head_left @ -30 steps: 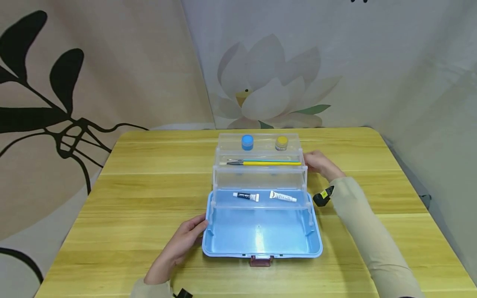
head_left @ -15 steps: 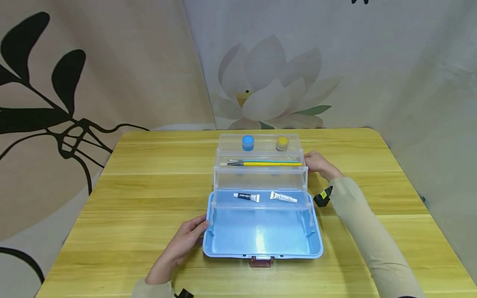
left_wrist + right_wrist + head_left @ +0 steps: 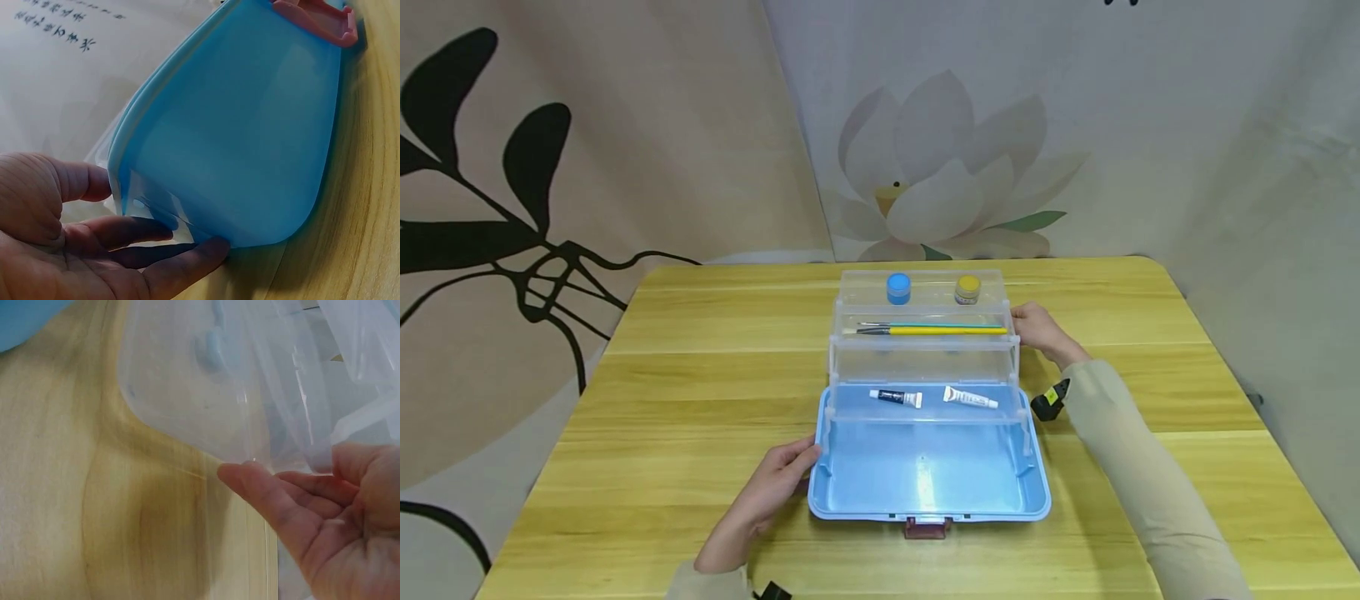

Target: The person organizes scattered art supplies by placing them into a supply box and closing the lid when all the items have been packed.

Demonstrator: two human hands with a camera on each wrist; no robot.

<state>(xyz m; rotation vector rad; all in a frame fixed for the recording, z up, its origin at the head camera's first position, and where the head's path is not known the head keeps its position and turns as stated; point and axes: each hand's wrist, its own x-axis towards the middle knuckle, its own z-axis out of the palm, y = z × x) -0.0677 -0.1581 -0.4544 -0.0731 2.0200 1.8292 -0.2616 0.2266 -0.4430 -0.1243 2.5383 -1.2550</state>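
A blue plastic storage box (image 3: 921, 479) stands unfolded on the table, its clear tiers (image 3: 925, 364) rising in steps toward the back. My left hand (image 3: 767, 483) holds the box's left side, thumb at the rim and fingers against the outer wall. At the back right, my right hand (image 3: 1042, 329) grips the edge of the clear lid (image 3: 181, 394). A blue paint jar (image 3: 898, 288) and a yellow paint jar (image 3: 967, 289) sit in the rearmost tier. Paintbrushes (image 3: 932, 330) lie in the one before it. Lower down rest a dark-labelled paint tube (image 3: 895, 398) and a white paint tube (image 3: 970, 397).
A dark red latch (image 3: 927, 528) hangs at the box's front. The wooden table (image 3: 700, 358) extends around the box on both sides. Behind its far edge hangs a printed cloth backdrop (image 3: 715, 133) with leaves and a lotus.
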